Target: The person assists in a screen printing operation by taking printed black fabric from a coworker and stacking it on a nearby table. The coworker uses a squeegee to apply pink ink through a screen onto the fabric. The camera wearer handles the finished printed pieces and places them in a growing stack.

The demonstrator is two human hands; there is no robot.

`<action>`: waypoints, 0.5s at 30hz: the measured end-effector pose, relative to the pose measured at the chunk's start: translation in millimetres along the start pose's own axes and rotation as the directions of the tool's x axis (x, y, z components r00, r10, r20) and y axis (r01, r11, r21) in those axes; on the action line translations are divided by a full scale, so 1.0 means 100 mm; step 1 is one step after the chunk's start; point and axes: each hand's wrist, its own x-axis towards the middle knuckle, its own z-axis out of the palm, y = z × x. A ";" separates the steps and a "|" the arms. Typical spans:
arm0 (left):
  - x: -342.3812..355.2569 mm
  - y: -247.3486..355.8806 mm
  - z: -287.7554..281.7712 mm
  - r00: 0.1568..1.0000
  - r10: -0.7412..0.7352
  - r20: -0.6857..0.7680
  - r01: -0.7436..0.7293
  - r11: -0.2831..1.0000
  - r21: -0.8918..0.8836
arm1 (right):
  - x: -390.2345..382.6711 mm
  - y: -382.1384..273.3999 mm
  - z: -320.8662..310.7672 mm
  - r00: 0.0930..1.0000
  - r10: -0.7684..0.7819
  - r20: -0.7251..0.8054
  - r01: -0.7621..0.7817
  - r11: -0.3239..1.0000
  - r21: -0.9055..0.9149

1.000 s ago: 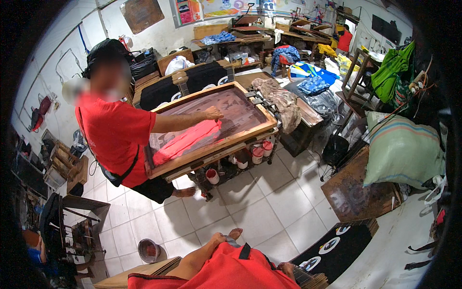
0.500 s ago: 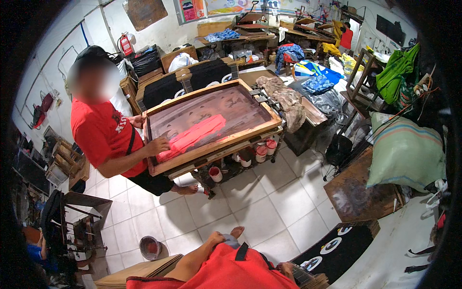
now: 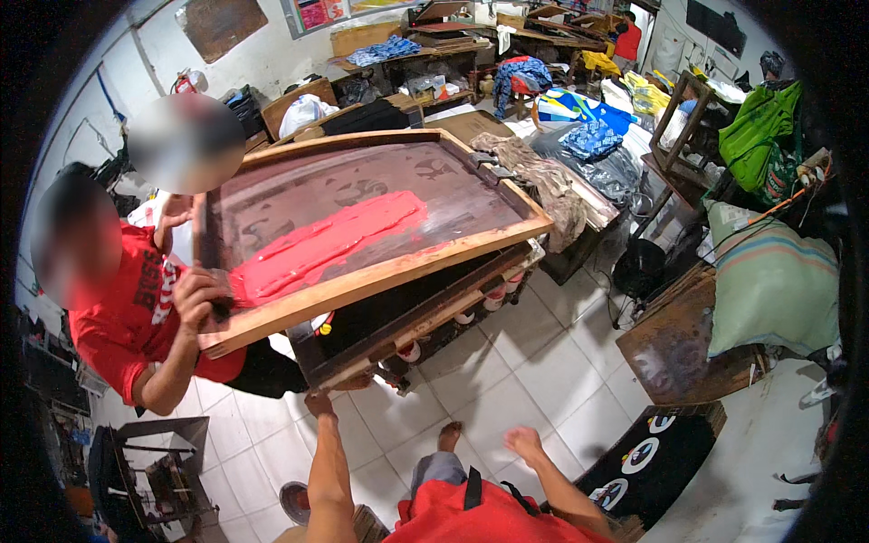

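Observation:
My left hand (image 3: pixel 319 404) reaches forward, its fingers closed at the near left corner of a wooden board (image 3: pixel 348 369) covered with black fabric. Over that board a wooden-framed printing screen (image 3: pixel 380 291) is tilted up at its left side. A thick streak of red ink (image 3: pixel 330 240) lies across the screen's mesh. A co-worker in a red shirt grips the raised left end, one hand (image 3: pixel 199 297) on the near corner. My right hand (image 3: pixel 523 443) hangs over the tiled floor, fingers apart and holding nothing.
Stacked boards with black printed fabric (image 3: pixel 647 462) stand at my right. Ink tubs (image 3: pixel 409 351) sit under the work table. A bucket (image 3: pixel 295 500) is on the floor by my left arm. A stuffed pale green sack (image 3: pixel 769 281) leans at the right.
The co-worker has lifted the screen's left end, uncovering the board beneath. My left hand has moved forward to the board's corner. My right hand has come out over the floor.

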 end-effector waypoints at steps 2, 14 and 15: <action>0.39 0.12 0.07 0.988 -0.140 0.065 0.151 0.966 -0.209 | 0.49 -0.66 0.47 0.993 -0.050 0.110 0.049 0.999 0.008; 0.32 1.62 -0.12 0.917 -0.399 0.024 0.397 0.916 0.058 | 1.94 -2.47 2.13 0.878 -0.274 0.393 -0.263 0.410 0.873; 0.27 1.67 -0.13 0.931 -0.353 0.096 0.350 0.936 0.046 | 1.99 -2.51 2.15 0.873 -0.308 0.378 -0.253 0.376 0.891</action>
